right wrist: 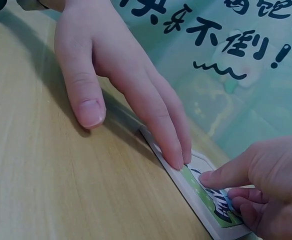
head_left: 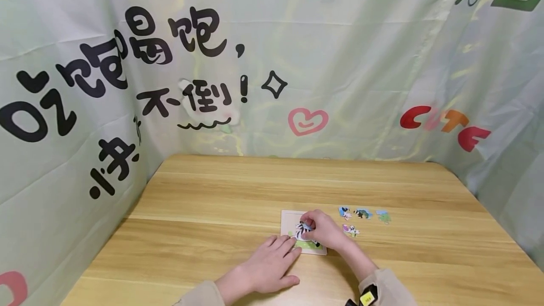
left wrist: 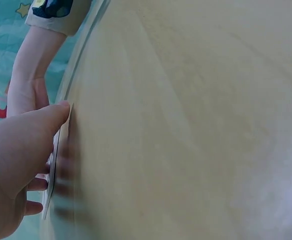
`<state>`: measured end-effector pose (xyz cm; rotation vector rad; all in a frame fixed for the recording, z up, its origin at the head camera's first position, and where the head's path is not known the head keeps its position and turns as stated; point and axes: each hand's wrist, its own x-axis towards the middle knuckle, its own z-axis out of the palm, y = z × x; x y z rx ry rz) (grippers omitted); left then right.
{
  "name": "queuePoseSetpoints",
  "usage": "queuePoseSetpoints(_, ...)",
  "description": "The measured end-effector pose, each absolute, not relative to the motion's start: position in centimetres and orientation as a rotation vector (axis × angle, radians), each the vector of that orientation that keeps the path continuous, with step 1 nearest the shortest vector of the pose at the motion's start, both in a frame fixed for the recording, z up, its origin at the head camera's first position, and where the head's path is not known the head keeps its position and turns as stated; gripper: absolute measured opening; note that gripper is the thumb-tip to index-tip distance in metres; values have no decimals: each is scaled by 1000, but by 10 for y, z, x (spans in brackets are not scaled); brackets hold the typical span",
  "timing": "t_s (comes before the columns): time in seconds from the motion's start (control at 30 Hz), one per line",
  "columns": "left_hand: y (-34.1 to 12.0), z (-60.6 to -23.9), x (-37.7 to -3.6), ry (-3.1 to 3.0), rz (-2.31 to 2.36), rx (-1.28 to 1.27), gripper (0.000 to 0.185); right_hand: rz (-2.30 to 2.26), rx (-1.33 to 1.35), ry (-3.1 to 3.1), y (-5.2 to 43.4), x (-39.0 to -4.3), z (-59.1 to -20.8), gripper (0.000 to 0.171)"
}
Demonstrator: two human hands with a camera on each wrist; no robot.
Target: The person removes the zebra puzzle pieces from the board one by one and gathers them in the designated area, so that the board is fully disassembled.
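Four loose puzzle pieces (head_left: 364, 218) lie on the counter (head_left: 212, 202) at three o'clock of your puzzle tray (head_left: 291, 217). Your right hand (head_left: 325, 228) pinches a zebra piece (head_left: 303, 231) inside that tray (part-filled, green strip along its near edge). Your left hand (head_left: 267, 266) presses flat, fingers straight, on the tray's nine o'clock edge.

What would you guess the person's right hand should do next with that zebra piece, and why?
Probably press it down into the puzzle board. The right hand pinches the zebra piece over the board, while the left hand lies flat with its fingertips on the board's edge, steadying it. The loose pieces wait beside it.
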<state>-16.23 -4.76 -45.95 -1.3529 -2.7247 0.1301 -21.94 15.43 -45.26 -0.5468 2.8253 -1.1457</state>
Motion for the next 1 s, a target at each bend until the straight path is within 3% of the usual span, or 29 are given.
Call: queuePoseSetpoints(1.0,-44,-462,-164,-2663,194,-1340,66,-1070,-429,2799,147,-222,-447,33)
